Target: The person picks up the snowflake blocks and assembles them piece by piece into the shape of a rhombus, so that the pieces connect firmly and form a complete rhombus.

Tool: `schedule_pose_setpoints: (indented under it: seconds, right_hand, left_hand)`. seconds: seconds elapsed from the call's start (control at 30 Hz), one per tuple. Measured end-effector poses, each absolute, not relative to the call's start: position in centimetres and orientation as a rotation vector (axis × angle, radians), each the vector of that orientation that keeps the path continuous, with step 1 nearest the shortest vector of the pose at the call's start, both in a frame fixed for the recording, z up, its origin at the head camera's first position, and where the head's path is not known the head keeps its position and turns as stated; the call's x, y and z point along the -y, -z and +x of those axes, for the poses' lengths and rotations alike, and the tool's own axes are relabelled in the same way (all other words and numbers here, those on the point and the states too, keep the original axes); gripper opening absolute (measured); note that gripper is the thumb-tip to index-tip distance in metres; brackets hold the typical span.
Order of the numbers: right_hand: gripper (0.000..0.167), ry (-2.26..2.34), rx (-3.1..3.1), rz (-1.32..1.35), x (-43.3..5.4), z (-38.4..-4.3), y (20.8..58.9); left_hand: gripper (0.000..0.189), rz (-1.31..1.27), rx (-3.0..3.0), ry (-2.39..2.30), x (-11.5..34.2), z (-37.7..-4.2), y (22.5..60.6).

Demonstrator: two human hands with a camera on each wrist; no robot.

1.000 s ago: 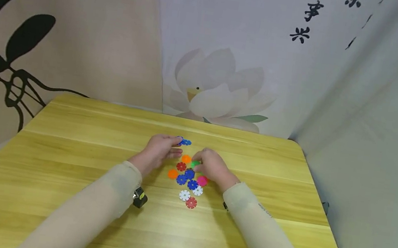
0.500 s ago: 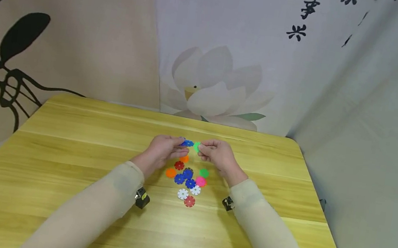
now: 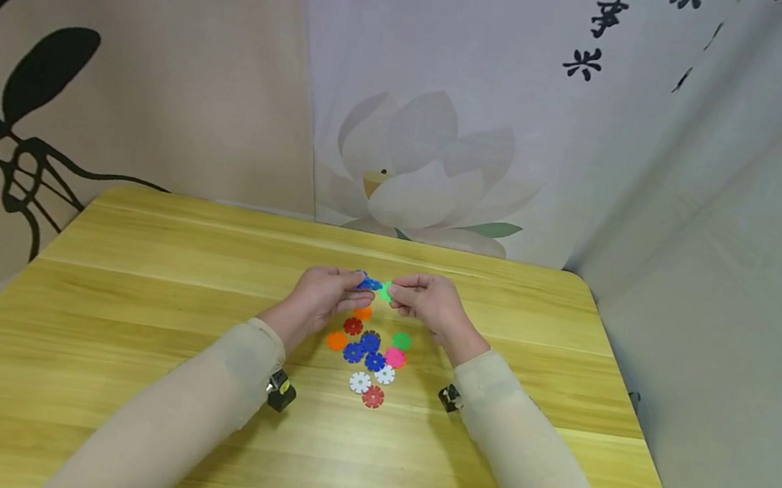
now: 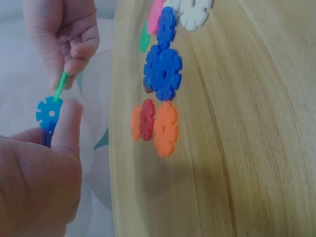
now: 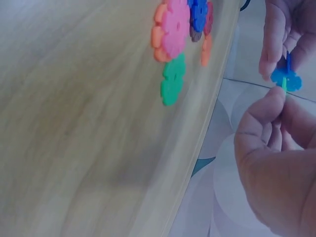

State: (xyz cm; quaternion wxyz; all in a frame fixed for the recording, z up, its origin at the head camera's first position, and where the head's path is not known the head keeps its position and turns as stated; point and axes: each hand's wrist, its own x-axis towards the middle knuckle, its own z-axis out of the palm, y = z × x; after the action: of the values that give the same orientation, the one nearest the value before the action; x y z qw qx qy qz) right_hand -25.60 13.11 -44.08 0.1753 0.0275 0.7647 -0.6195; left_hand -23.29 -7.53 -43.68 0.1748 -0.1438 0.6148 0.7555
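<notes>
head view — left hand (image 3: pixel 322 294) grip on blue disc (image 3: pixel 369 282), right hand (image 3: pixel 428 302) grip on green disc (image 3: pixel 386 290)

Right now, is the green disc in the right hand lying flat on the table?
No, the right hand pinches the green disc up in the air, edge-on against the blue disc, off the table.

Black Chinese characters (image 3: pixel 596 36) stand on the pale backdrop (image 3: pixel 665 189), including 兴.
</notes>
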Motion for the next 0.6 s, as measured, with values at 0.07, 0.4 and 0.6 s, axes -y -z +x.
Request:
schedule_pose_setpoints:
  seconds: [0.07,0.4,0.6]
  right_hand:
    - [0.022,1.753,-2.173,0.067,-13.21,-25.65,44.22]
    - [0.022,1.742,-2.157,0.047,-13.33,-25.63,44.37]
    - [0.022,1.763,-2.131,0.045,-13.37,-25.42,44.23]
  left_hand:
    - [0.034,-0.4,-1.744,-2.132,7.5,-23.27,43.73]
    - [0.044,-0.349,-1.743,-2.051,7.33,-23.12,43.79]
    - [0.04,-0.373,-1.706,-2.042,7.0,-23.18,44.01]
